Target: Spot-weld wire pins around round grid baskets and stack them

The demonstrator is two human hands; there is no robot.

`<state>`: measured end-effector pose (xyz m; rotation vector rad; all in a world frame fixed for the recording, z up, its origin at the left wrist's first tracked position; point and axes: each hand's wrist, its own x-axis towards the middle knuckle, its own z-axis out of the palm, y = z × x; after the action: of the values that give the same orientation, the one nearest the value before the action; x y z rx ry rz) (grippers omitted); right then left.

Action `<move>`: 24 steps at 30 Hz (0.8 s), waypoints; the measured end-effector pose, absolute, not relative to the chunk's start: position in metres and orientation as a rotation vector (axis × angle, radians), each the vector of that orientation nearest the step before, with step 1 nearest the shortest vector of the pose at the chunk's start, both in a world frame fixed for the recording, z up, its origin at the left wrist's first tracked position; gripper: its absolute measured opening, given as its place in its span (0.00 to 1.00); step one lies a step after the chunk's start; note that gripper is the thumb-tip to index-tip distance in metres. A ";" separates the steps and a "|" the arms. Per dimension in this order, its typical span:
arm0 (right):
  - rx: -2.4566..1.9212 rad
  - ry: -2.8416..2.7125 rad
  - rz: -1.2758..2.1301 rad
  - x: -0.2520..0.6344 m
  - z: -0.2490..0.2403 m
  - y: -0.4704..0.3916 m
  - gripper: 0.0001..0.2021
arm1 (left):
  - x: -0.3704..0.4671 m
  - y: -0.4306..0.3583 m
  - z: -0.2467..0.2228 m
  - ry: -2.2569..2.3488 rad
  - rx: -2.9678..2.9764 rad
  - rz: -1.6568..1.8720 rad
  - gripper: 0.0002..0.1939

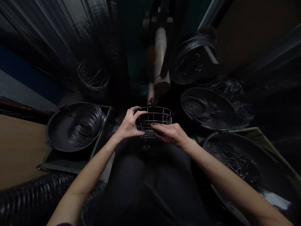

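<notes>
A round wire basket [154,118] of thin metal wire is held in front of me, just below the front end of a machine's cylindrical arm [162,62]. My left hand [130,123] grips its left side, thumb low and fingers curled over the upper wires. On the near right side, my right hand [172,133] has its fingers pressed against the basket's wires. Whether the basket touches the machine's lower arm [150,92] behind it, I cannot tell in the dark.
To the left, a black basin [58,131] holds a stack of wire rings [88,124]. Two more basins stand right, one with wire rings [195,106], one with short wire pieces [235,161]. Wire coils [30,194] lie at lower left. A wire bundle [190,59] hangs right of the machine.
</notes>
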<state>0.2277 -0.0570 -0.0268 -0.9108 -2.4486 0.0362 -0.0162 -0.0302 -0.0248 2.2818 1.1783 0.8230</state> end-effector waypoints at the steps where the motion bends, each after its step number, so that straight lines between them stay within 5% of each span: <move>1: -0.881 -2.451 -0.001 0.229 -0.025 -0.057 0.14 | -0.015 -0.031 -0.024 1.179 2.280 0.825 0.41; 24: -0.971 -2.423 0.102 0.231 -0.010 -0.027 0.13 | -0.008 -0.004 -0.025 1.210 2.229 0.956 0.35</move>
<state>0.2309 -0.0271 -0.0100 -0.9705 -2.4235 0.1018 -0.0079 -0.0042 -0.0246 2.2290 1.2101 0.9562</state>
